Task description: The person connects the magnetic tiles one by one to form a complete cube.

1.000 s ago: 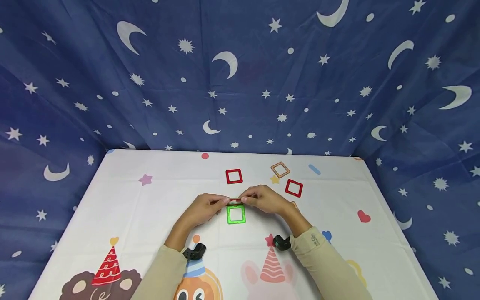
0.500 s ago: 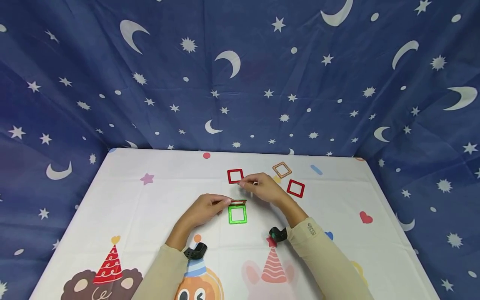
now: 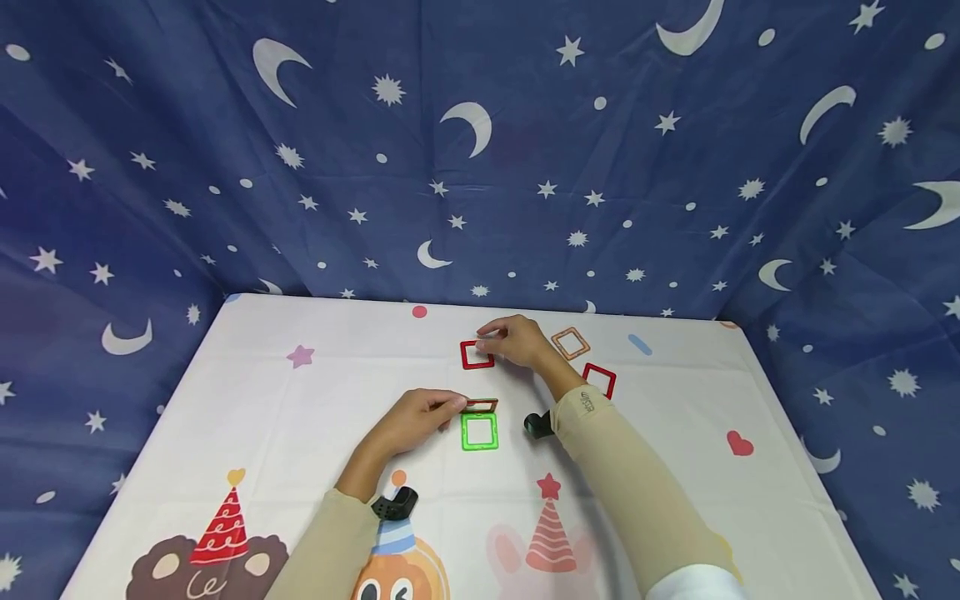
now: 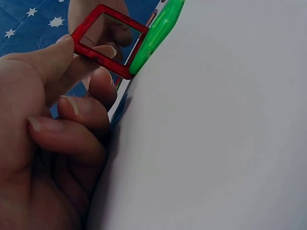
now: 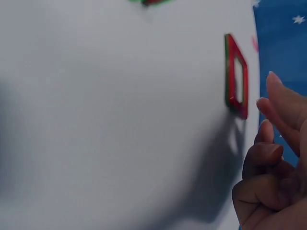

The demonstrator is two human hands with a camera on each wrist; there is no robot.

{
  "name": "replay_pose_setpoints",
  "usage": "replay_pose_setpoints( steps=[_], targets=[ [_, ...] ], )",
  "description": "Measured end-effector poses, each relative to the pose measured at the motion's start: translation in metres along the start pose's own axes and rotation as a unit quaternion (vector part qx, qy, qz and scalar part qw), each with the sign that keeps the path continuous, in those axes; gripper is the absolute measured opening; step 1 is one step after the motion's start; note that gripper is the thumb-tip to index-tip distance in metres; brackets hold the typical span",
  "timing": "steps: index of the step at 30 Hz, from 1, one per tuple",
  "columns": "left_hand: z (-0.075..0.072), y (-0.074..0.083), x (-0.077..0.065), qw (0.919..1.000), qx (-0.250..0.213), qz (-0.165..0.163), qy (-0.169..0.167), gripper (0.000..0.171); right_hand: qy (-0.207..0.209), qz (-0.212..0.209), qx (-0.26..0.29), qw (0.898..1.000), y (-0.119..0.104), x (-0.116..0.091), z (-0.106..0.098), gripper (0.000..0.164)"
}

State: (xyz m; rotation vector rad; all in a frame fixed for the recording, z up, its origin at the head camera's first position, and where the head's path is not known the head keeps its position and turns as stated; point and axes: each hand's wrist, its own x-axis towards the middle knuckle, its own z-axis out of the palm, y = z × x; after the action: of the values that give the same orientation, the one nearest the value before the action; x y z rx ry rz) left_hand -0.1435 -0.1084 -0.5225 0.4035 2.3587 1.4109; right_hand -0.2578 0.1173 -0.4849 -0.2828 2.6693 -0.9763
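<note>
Flat square point(image 3: 478, 367) lay mid-frame, just left of my right hand point(image 3: 517, 340), the nearer, loosely parted, empty; lower, my left hand point(image 3: 415, 418) pinched upright tile point(image 4: 112, 66).

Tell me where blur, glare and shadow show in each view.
Head: fairly evenly lit, mostly sharp, a soft shadow beside the right sleeve. Left wrist: bright glints on the green square, a thin shadow along the left hand. Right wrist: the red square slightly soft, a broad blurry shadow below it on the cloth.
</note>
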Motion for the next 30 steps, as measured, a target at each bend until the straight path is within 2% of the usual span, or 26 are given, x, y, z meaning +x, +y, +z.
replay_pose_setpoints(
  steps=[5, 11, 16, 21, 25, 30],
  targets=[
    [0.001, 0.001, 0.000, 1.0000, 0.004, -0.002, -0.002, 0.041, 0.025, 0.011, -0.026, 0.999, 0.007, 0.008, 0.004, 0.027],
    [0.001, 0.001, 0.000, 1.0000, 0.001, -0.001, -0.002, 0.037, 0.052, 0.001, -0.046, 0.998, 0.009, 0.010, 0.007, 0.014],
    [0.002, 0.001, 0.000, 1.0000, 0.003, 0.002, -0.003, 0.031, 0.021, -0.007, -0.099, 0.995, 0.004, 0.005, 0.006, 0.015],
    [0.000, 0.003, 0.000, 0.9982, 0.039, 0.042, 0.018, 0.026, -0.010, -0.024, -0.152, 0.988, 0.003, -0.003, 0.005, 0.024],
    [0.000, 0.004, 0.001, 0.9960, 0.047, 0.067, 0.036, 0.025, -0.032, -0.041, -0.146, 0.988, 0.005, -0.011, 0.001, 0.026],
    [0.000, 0.002, 0.003, 0.9952, 0.052, 0.071, 0.042, 0.025, -0.048, -0.072, -0.118, 0.989, 0.003, -0.028, -0.010, 0.024]
  ],
)
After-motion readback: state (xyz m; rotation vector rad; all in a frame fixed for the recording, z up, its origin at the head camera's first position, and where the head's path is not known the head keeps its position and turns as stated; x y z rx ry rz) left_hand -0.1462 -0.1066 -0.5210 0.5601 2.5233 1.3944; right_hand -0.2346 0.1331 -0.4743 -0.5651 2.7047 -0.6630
